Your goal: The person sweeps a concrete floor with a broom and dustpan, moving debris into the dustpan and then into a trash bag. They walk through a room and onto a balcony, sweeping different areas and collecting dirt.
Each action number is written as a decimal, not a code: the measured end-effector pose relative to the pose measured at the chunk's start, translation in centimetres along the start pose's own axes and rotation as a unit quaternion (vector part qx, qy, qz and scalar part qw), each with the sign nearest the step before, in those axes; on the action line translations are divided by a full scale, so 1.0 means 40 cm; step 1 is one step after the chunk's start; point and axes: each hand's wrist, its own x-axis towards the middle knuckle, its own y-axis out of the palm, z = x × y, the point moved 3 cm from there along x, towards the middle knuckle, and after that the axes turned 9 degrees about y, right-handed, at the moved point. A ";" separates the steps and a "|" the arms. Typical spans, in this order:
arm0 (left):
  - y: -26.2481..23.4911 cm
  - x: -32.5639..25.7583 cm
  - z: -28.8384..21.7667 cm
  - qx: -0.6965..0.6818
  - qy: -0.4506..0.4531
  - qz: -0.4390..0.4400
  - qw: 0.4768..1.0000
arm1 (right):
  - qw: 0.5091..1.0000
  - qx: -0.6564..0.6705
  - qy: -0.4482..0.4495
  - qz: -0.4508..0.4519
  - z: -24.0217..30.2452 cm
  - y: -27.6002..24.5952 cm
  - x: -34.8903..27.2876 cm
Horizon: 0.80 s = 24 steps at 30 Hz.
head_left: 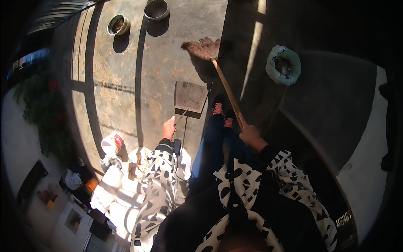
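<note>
My left hand (169, 128) is closed round the thin handle of a dustpan (191, 96). The pan's flat grey-brown scoop is held ahead of that hand, over the concrete floor; whether it touches the floor I cannot tell. My right hand (250, 133) grips the wooden handle of a broom (227, 86), which slants away up and to the left. Its brown bristle head (204, 48) is fanned out beyond the dustpan, apart from it. My feet in dark shoes with pink laces stand between the two tools.
A bin lined with a pale green bag (273, 71) stands to the right. Far left are a small pot (118, 25) and a grey basin (156, 10). White sacks (117, 189) and a white bucket (112, 145) sit at my left. Barred shadows cross the concrete floor (113, 75).
</note>
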 end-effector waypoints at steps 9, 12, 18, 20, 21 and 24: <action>0.025 0.096 -0.123 -0.027 -0.006 0.096 0.995 | 0.949 0.274 0.051 0.147 -0.193 -0.055 -0.370; 0.035 0.068 -0.221 -0.029 -0.045 0.140 0.989 | 0.920 0.339 0.112 0.163 -0.196 -0.083 -0.508; 0.009 -0.090 -0.593 -0.135 0.030 0.328 0.935 | 0.858 0.455 0.207 0.121 -0.219 -0.031 -0.606; -0.006 -0.152 -0.735 -0.136 0.073 0.418 0.895 | 0.838 0.493 0.207 0.106 -0.233 0.002 -0.590; -0.014 -0.175 -0.802 -0.138 0.120 0.458 0.870 | 0.820 0.530 0.200 0.085 -0.237 0.018 -0.572; 0.028 -0.206 -0.951 -0.065 0.276 0.547 0.787 | 0.742 0.637 0.199 0.063 -0.258 0.066 -0.518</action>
